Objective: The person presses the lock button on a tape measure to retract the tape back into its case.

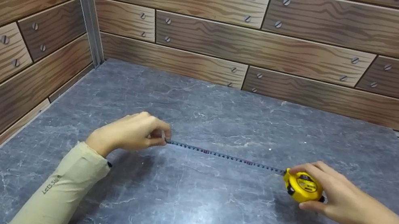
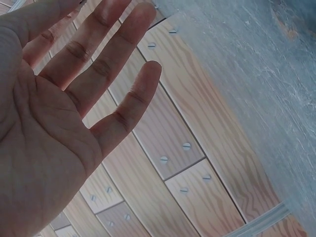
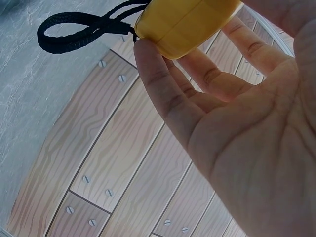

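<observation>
A yellow tape measure (image 1: 303,187) is gripped between the thumb and fingers of my right hand (image 1: 348,200). Its blade (image 1: 224,156) runs out to the left, nearly straight, with dark numbered markings and a few red ones. At the far end of the blade, my left hand (image 1: 134,131) pinches the tip between thumb and index finger. The right wrist view shows the yellow case (image 3: 185,24) against my fingertips, with a black wrist strap (image 3: 69,32) hanging from it. In the left wrist view, the other fingers (image 2: 123,111) of my left hand are spread loosely, and the blade tip is out of sight.
Both hands are over a grey-blue marbled tabletop (image 1: 193,102). Wood-plank-patterned panels (image 1: 204,39) with printed screws stand behind it and at both sides. Metal corner posts (image 1: 88,6) rise at the back left and back right.
</observation>
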`<state>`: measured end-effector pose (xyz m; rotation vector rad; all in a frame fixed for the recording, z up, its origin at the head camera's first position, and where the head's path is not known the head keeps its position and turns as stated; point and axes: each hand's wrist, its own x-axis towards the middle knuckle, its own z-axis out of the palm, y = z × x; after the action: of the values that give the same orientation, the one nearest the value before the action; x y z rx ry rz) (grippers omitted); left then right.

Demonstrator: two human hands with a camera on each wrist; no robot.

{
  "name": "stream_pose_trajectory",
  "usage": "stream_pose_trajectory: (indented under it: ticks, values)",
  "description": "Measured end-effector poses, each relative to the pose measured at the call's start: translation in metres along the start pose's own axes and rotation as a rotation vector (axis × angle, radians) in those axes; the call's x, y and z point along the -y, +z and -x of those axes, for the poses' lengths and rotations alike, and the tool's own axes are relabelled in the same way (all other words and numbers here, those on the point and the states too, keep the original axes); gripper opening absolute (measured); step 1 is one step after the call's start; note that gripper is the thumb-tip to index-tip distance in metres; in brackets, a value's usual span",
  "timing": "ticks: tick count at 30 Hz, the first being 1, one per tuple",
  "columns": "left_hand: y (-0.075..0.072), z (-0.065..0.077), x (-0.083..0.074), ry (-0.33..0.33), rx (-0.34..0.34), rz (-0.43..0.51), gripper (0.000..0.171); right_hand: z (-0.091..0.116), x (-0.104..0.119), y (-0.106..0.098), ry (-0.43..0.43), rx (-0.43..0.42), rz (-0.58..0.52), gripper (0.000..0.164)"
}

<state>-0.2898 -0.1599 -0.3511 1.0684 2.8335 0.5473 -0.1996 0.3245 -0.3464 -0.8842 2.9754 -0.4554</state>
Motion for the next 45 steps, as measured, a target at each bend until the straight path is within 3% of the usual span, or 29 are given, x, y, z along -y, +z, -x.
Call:
stream_pose_trajectory:
  ticks: [8, 23, 34, 45]
  values:
    - [0.002, -0.001, -0.006, 0.034, 0.013, 0.008, 0.009, -0.002, 0.001, 0.000, 0.008, 0.035, -0.025, 0.067]
    - [0.005, -0.003, -0.005, 0.067, -0.012, -0.018, 0.009, -0.001, 0.001, 0.004, -0.022, 0.007, -0.007, 0.067]
    - [0.006, -0.003, -0.004, 0.065, 0.008, 0.019, 0.007, -0.002, 0.001, 0.006, -0.022, 0.009, -0.019, 0.067]
    - [0.015, -0.006, -0.001, 0.092, 0.017, 0.020, 0.006, -0.002, 0.001, 0.005, 0.012, 0.070, -0.051, 0.065]
